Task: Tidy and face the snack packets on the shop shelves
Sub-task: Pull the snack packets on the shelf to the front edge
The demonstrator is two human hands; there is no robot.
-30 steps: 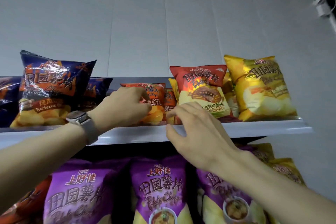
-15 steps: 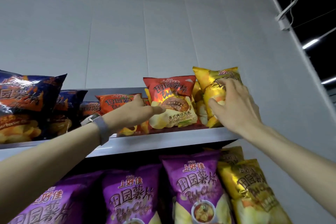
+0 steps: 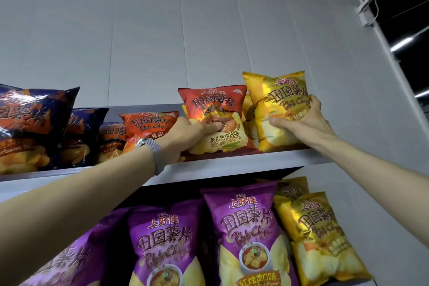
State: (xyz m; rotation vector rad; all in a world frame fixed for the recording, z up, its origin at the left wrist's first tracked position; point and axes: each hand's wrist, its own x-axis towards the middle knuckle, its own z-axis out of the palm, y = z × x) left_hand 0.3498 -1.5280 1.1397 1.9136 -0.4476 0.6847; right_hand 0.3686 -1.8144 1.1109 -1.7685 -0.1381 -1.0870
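White back wall (image 3: 162,30) behind, top shelf (image 3: 243,165) running left to right across the middle. Purple packets (image 3: 246,227) fill the lower row with gold packets (image 3: 320,234) at its right end, all upright and facing out. On the top shelf, far left: dark blue packets (image 3: 30,118), the front one big and leaning, more behind it. Yellow packet (image 3: 278,104) at the right end of the top shelf, upright, front out, tilted slightly, more yellow behind it. Red packet (image 3: 213,104) just left of it, upright near the shelf edge, touching or nearly touching the yellow one. Orange packet (image 3: 148,123) left of the red, set further back and lower.

Right hand (image 3: 304,121) grips the yellow packet – thumb on its front, fingers wrapped round its right edge. Left hand (image 3: 188,132) holds the red packet at its lower left, thumb laid across the front. Watch (image 3: 148,146) on the left wrist.

Step, as I judge it: squaring up the right-end pair. Next probably needs both packets set plumb and flush to the shelf edge – then the orange one pulled forward to match.
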